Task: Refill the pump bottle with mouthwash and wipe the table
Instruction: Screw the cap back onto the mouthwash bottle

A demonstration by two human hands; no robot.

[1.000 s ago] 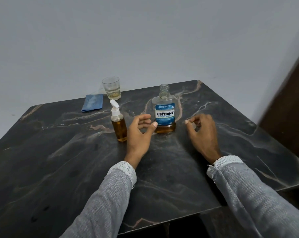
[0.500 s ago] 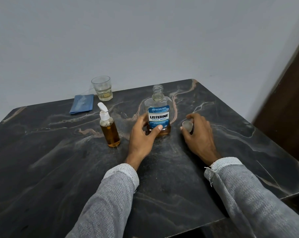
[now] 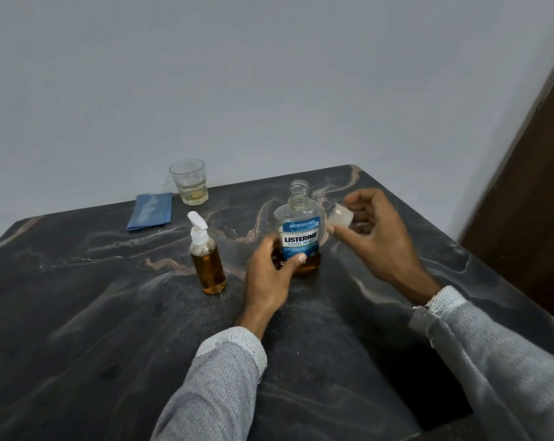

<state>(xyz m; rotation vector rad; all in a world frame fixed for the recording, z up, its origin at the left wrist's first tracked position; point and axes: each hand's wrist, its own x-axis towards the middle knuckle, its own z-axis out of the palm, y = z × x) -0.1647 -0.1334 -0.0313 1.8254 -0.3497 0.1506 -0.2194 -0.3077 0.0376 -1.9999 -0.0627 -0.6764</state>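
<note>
A clear mouthwash bottle (image 3: 301,230) with a blue label stands uncapped on the dark marble table (image 3: 94,313), a little amber liquid in its base. My left hand (image 3: 267,275) grips its lower part, thumb across the label. My right hand (image 3: 374,230) is raised just right of the bottle's shoulder and pinches a clear cap (image 3: 341,215). To the left stands the pump bottle (image 3: 207,262), white pump on, mostly full of amber liquid. A folded blue cloth (image 3: 151,211) lies at the back left.
A drinking glass (image 3: 189,182) with a little pale liquid stands at the table's back edge beside the cloth, close to the grey wall. A dark wooden door or panel (image 3: 530,186) rises at the right. The table's front right corner (image 3: 460,418) is near my right sleeve.
My left hand closed round the mouthwash bottle. My right hand picked the cap up off the table and lifted it up beside the bottle's shoulder.
</note>
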